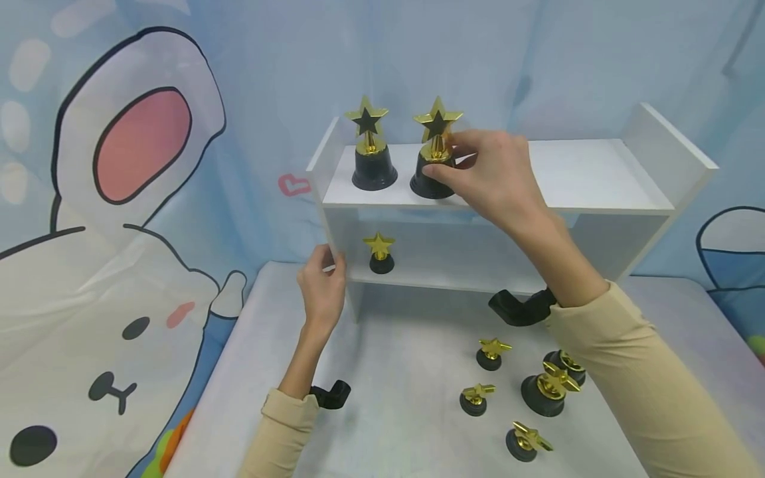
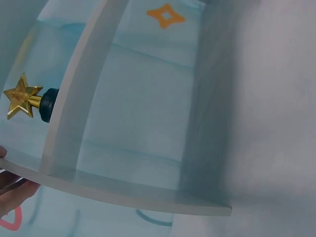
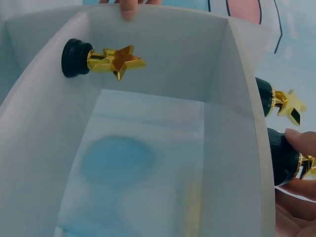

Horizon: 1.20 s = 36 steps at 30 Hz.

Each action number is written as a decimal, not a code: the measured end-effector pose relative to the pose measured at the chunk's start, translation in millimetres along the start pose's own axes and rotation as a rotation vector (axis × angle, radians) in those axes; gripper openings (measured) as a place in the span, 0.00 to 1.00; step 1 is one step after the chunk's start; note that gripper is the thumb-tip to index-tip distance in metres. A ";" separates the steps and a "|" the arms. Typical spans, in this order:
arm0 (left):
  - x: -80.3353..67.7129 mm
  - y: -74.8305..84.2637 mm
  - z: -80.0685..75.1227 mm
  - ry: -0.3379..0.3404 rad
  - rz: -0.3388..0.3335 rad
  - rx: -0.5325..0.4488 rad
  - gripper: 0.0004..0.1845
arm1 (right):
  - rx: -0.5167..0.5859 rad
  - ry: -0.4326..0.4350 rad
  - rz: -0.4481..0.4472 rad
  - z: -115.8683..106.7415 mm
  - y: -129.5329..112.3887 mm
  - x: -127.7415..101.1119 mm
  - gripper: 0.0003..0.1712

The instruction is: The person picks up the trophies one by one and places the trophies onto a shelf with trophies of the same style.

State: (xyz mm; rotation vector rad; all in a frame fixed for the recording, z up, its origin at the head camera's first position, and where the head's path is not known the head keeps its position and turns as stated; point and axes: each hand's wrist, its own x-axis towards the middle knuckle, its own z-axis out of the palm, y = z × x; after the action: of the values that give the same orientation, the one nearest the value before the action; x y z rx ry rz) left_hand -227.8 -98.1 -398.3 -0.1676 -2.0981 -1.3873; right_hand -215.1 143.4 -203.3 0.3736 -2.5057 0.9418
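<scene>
R hand [image 1: 490, 174] pinches big trophy [image 1: 435, 151] on shelf [image 1: 574, 178] top; L hand [image 1: 323, 285] grips shelf's side edge below.

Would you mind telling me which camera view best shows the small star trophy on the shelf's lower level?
The right wrist view: the small star trophy appears whole, large and close. The head view shows it whole but tiny; the left wrist view shows it partly hidden behind a shelf board.

Bright, even, diffuse lighting, soft shadows beneath the shelf [image 1: 496, 199], head view sharp, wrist views blurred with curved edge distortion.
</scene>
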 end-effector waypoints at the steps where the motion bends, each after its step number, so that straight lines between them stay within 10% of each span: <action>1: 0.0 0.1 0.2 -0.002 -0.003 0.001 0.10 | -0.004 0.001 0.000 0.1 0.3 0.0 0.19; 20: -1.1 -0.9 -1.5 0.006 -0.014 0.003 0.10 | -0.014 0.099 -0.035 2.0 10.3 -18.4 0.36; 36: 1.0 -2.1 -1.8 0.025 -0.007 -0.002 0.09 | -0.030 0.385 -0.322 -8.3 24.3 -69.1 0.27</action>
State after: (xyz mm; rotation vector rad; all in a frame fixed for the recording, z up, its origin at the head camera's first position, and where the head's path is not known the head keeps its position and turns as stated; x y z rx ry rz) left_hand -228.7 -100.7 -398.9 -0.1428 -2.0787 -1.3887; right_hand -162.0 173.5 -244.8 0.5143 -2.0336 0.7627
